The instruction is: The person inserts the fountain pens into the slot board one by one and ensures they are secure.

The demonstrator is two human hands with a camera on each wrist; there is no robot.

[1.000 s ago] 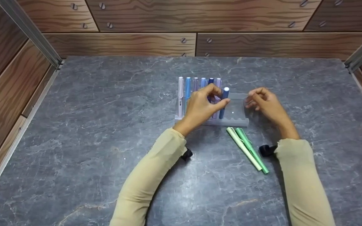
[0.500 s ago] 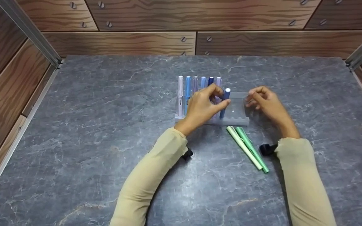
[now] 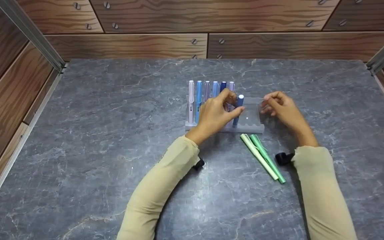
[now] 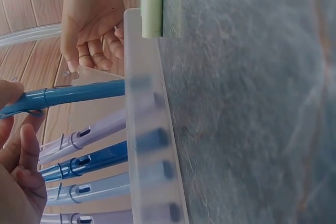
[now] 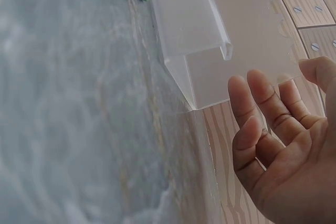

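Observation:
My left hand (image 3: 213, 113) pinches a blue pen (image 3: 239, 108) near its cap between thumb and fingers. That pen stands slightly tilted, its lower end inside the front trough of a frosted clear pen stand (image 3: 253, 129), as the left wrist view shows. Left of it, several capped pens (image 3: 191, 100) in lilac, blue and purple stand side by side in the stand, partly hidden by my left hand. My right hand (image 3: 282, 108) holds the right edge of the stand's back panel with thumb and index fingertip; its other fingers are loosely bent.
Two pens, one pale green (image 3: 259, 157) and one brighter green (image 3: 268, 159), lie side by side on the grey marbled table (image 3: 95, 150) in front of the stand. Wood-patterned panels (image 3: 125, 46) border the table at the back and sides.
The blue pen's top has shifted very slightly while my left hand keeps hold of it. My right hand stays at the stand's edge, and the green pens have not moved.

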